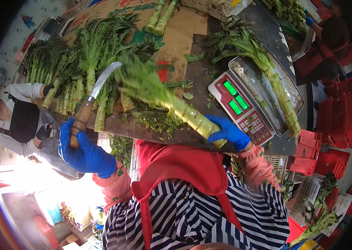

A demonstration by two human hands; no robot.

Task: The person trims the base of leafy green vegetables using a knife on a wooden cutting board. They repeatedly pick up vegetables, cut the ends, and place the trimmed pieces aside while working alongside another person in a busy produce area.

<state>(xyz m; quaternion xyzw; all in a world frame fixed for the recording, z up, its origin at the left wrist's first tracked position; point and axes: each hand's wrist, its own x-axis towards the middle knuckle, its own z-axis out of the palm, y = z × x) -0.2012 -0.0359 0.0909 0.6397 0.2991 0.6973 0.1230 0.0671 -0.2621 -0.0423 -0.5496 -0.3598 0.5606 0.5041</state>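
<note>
My left hand (85, 153), in a blue glove, grips the wooden handle of a curved knife (103, 78), its blade tilted up and to the right. The blue-gloved right hand (227, 132) is closed around the thick lower end of a celtuce stalk (191, 117), whose blurred leafy top reaches towards the blade. Leaf scraps (160, 122) lie below that stalk on the table. To the right, a second celtuce stalk (279, 90) lies across the metal pan of a red and white digital scale (241, 106) with lit green displays.
Leafy celtuce stalks (93, 59) are heaped at the table's left, beside a co-worker's dark-gloved hand (49, 90). Two stalks (161, 18) lie on cardboard (176, 40) at the far side. Another person (322, 47) is at the upper right, above red crates (341, 118).
</note>
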